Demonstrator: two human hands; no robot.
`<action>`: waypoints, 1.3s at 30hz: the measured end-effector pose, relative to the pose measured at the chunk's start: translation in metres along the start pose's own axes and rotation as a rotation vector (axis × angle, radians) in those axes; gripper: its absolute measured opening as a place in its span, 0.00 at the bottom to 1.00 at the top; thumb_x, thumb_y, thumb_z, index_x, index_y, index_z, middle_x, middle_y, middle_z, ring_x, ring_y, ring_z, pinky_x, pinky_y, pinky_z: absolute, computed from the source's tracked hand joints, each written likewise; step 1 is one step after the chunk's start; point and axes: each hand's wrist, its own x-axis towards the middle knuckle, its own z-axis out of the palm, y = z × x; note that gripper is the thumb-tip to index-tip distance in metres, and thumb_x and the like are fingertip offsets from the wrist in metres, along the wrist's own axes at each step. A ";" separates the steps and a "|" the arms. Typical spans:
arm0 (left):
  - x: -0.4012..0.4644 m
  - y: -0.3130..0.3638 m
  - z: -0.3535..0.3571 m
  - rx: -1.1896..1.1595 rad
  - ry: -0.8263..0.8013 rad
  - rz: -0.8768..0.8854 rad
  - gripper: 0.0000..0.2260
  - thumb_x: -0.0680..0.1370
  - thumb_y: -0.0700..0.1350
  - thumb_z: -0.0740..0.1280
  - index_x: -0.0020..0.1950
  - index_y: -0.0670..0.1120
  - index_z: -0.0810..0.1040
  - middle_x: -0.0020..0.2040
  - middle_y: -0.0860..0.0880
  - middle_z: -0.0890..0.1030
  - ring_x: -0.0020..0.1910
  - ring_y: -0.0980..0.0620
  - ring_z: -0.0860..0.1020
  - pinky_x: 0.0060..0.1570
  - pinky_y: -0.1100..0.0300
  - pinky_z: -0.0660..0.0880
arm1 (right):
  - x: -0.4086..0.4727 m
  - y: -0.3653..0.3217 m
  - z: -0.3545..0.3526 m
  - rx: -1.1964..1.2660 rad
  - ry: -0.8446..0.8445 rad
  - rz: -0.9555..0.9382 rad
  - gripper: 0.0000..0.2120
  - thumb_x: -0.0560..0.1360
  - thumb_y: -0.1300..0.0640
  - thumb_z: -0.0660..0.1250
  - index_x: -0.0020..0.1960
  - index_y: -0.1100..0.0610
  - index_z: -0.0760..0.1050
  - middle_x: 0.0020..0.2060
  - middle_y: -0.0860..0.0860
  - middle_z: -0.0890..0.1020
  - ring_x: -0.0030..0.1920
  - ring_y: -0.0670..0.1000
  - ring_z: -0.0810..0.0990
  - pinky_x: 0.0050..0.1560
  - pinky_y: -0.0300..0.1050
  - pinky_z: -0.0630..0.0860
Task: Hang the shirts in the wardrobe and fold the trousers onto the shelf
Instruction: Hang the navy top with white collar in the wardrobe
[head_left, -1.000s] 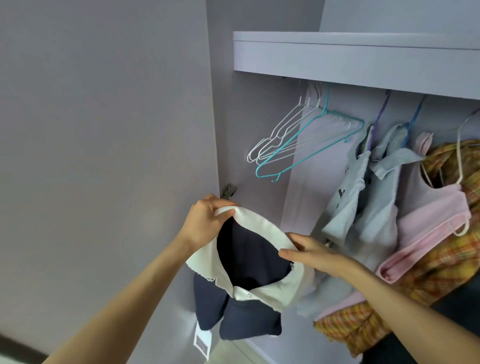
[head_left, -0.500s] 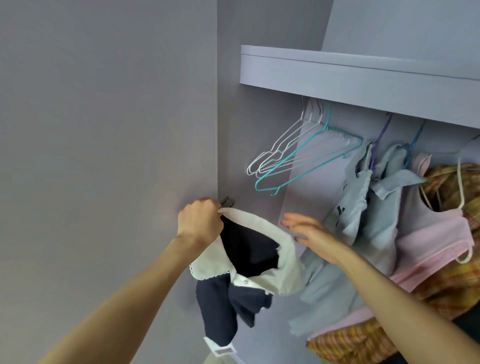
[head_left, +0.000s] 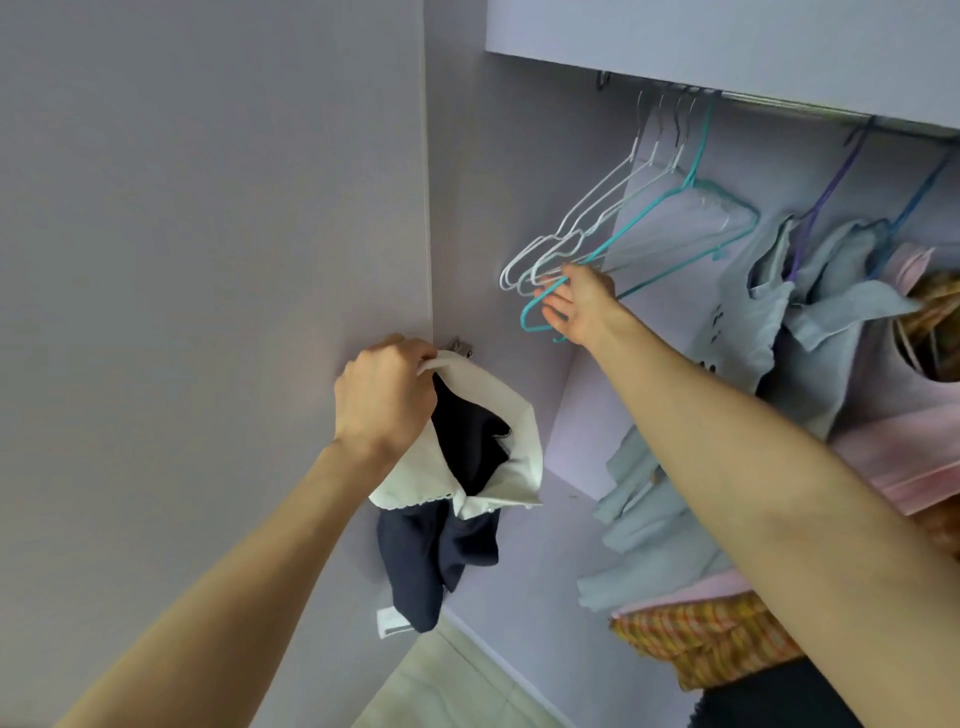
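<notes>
1. at seven o'clock of the frame, my left hand (head_left: 387, 397) grips the white collar of the navy shirt (head_left: 457, 499), which dangles unhung.
2. at one o'clock, my right hand (head_left: 574, 301) reaches the teal hanger (head_left: 649, 228), fingers loose, nothing gripped yet.
3. several garments (head_left: 810, 312) hang already; i see no trousers, so i judge folding remains.

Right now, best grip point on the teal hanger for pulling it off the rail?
Grip the teal hanger at its lower left shoulder bend, coming from below where the right hand already reaches. That end swings forward, clear of the white hangers.
</notes>
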 end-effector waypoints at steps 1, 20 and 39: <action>0.000 -0.001 -0.001 -0.001 0.004 0.000 0.13 0.74 0.37 0.62 0.53 0.48 0.82 0.49 0.46 0.81 0.47 0.38 0.77 0.40 0.57 0.67 | -0.001 0.000 0.001 -0.038 0.058 -0.041 0.11 0.80 0.60 0.54 0.40 0.58 0.68 0.35 0.52 0.77 0.33 0.50 0.78 0.40 0.43 0.74; -0.013 0.018 0.006 -0.067 -0.153 0.000 0.11 0.78 0.42 0.62 0.55 0.48 0.81 0.49 0.45 0.80 0.48 0.38 0.76 0.42 0.57 0.68 | -0.038 0.007 -0.072 -0.489 0.334 -0.568 0.19 0.81 0.56 0.50 0.33 0.52 0.67 0.39 0.55 0.75 0.42 0.54 0.73 0.54 0.52 0.74; -0.054 0.005 0.040 -0.070 -0.297 -0.021 0.12 0.81 0.50 0.56 0.54 0.43 0.73 0.39 0.46 0.72 0.56 0.41 0.70 0.40 0.53 0.67 | -0.117 0.139 -0.148 -0.320 0.465 -0.247 0.17 0.77 0.49 0.62 0.34 0.58 0.70 0.30 0.47 0.70 0.31 0.44 0.68 0.40 0.41 0.65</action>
